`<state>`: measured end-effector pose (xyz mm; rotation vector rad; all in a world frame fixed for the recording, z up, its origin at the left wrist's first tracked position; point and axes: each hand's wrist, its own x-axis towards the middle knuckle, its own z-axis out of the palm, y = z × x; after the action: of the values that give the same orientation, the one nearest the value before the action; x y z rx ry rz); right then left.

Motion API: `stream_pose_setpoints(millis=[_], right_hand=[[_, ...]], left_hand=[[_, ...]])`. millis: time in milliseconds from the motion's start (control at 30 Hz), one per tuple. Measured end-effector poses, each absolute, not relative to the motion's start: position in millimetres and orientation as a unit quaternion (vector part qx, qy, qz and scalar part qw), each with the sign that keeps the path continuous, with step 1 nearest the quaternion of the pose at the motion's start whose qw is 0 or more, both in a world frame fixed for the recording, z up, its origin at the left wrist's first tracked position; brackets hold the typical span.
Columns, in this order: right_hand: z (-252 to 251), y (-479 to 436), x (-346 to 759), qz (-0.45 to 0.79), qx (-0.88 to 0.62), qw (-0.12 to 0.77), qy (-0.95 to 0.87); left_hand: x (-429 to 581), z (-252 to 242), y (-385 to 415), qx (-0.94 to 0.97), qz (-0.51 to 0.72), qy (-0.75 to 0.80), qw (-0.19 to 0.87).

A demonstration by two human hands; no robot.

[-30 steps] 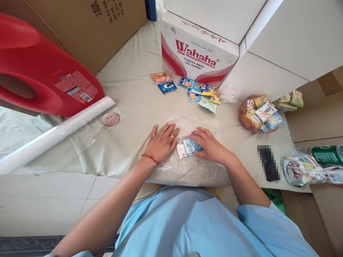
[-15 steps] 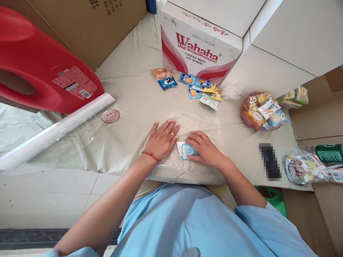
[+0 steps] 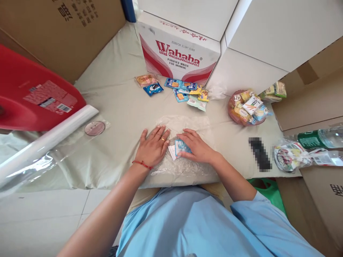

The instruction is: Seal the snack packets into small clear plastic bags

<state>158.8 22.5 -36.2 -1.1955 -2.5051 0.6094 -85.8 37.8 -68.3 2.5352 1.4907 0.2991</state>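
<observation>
My left hand (image 3: 151,147) lies flat with fingers spread on a crinkled sheet of clear plastic film (image 3: 184,123), touching nothing else that I can make out. Beside its fingertips is a small white packet (image 3: 172,152), partly under a blue-and-white packet (image 3: 182,146). Over that blue packet curves my right hand (image 3: 199,147), thumb along the lower edge and fingers across the top, gripping it against the film. The palm hides the packet's right part.
Several small snack packs (image 3: 184,87) lie before a Wahaha carton (image 3: 179,53). At right stand a snack-filled bowl (image 3: 232,112), a pixelated dark object (image 3: 259,154) and bottles (image 3: 312,139). A film roll (image 3: 50,142) and red jug (image 3: 40,96) are at left.
The whole view has turned, so the table items appear shifted left. Both hands stay on the film; the right hand keeps to the blue packet with little visible movement.
</observation>
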Motion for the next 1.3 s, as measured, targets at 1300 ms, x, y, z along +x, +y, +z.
stream_pose_setpoints(millis=[1300], right_hand=[[-29.7,43.4,156.5,0.176,-0.465,0.079,-0.864]], left_hand=[[-83.9,-63.6,37.7,0.836,0.106,0.524,0.126]])
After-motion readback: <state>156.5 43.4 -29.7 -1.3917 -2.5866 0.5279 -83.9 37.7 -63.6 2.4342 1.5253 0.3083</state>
